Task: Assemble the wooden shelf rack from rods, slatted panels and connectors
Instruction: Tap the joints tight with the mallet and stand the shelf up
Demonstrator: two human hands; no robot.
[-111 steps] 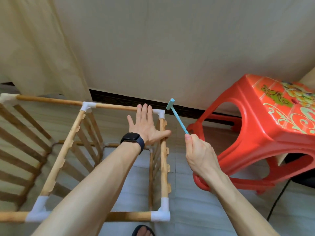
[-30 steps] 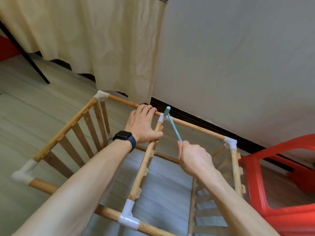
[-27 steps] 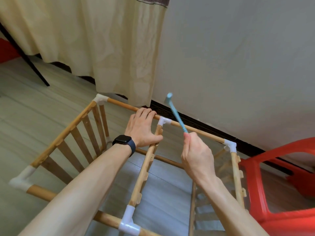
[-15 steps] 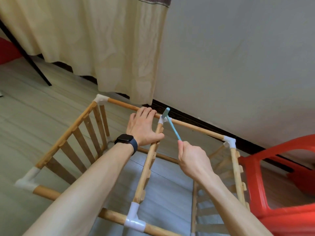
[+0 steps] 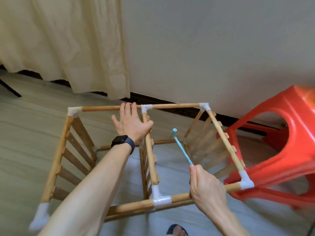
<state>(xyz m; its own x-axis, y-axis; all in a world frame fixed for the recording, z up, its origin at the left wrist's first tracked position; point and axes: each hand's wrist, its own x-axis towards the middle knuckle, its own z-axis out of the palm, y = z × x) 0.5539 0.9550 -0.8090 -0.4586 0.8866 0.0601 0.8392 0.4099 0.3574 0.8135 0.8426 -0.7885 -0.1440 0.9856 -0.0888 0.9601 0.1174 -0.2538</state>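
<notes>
The wooden shelf rack (image 5: pixel 223 137) stands on the floor, its rods joined by white connectors, with slatted panels at the left, middle and right. My left hand (image 5: pixel 132 124) rests flat on the middle top rail (image 5: pixel 150 155), thumb hooked over it, just below the far middle connector (image 5: pixel 145 108). My right hand (image 5: pixel 205 186) grips the handle of a small blue plastic hammer (image 5: pixel 181 147). The hammer head hangs over the right bay, below and right of that connector. A white T connector (image 5: pixel 161 199) joins the near rod.
A red plastic stool (image 5: pixel 279 150) stands against the rack's right side. A beige curtain (image 5: pixel 68 45) hangs at the back left, a grey wall with dark skirting behind. My sandalled foot (image 5: pixel 177 230) shows at the bottom edge. The near-left connector (image 5: pixel 40 212) juts out.
The hammer head has come off the far middle connector and moved down and right into the right bay. My view has swung to the right; the left hand stays on the middle rail.
</notes>
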